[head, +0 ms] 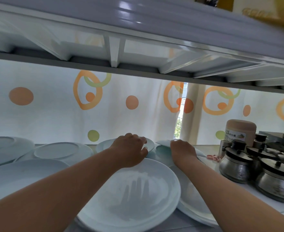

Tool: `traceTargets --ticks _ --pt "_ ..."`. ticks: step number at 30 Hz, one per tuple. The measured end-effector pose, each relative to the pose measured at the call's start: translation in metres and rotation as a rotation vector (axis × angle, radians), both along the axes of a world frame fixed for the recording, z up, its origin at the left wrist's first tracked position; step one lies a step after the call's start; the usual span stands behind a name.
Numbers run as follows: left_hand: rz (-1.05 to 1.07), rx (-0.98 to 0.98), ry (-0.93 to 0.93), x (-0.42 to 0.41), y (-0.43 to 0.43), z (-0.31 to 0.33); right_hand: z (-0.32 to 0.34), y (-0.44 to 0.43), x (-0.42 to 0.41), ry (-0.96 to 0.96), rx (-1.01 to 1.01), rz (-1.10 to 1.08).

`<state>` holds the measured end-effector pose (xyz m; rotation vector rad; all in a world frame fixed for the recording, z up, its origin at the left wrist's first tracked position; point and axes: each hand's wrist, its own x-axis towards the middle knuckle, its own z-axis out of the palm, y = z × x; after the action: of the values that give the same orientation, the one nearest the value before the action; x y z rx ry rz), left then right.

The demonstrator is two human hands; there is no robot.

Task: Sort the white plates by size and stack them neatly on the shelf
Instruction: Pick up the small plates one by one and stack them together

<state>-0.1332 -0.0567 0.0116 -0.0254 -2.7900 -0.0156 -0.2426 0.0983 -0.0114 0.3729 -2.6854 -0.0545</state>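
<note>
Both outstretched: left hand, right hand holding plates.

Home kitchen: white plates, lidded condiment jars, curtain.

Roughly eight plates; two hands

Gloss all over the white round ceramic plates: smooth glaze, and the big front one is mirroring streaks of light. Behind them, the white cloth curtain with orange and green circles looks matt and soft. On the right, the dark lidded metal pots gleam with a brushed sheen. Overhead, the pale lilac upper shelf shines smooth.
</note>
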Motion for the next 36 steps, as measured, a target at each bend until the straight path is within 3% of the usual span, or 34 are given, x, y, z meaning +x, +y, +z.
traceTargets --ticks 15,21,24,27,30,36 --pt "-0.071 0.082 0.076 0.028 0.031 0.013 0.017 0.041 0.042 0.236 0.121 -0.011" --pt "-0.123 0.134 0.116 0.042 0.046 0.016 0.026 0.059 0.081 0.423 0.206 0.052" --pt "-0.145 0.156 0.14 0.049 0.054 0.013 0.035 0.065 0.105 0.354 0.184 0.094" --pt "-0.153 0.186 0.147 0.054 0.056 0.008 0.039 0.077 0.108 0.429 -0.041 0.139" --pt "-0.152 0.232 0.158 0.059 0.057 0.005 0.048 0.088 0.115 0.381 -0.474 0.12" --pt "-0.161 0.273 0.175 0.069 0.066 0.0 0.05 0.107 0.124 -0.018 -1.268 0.119"
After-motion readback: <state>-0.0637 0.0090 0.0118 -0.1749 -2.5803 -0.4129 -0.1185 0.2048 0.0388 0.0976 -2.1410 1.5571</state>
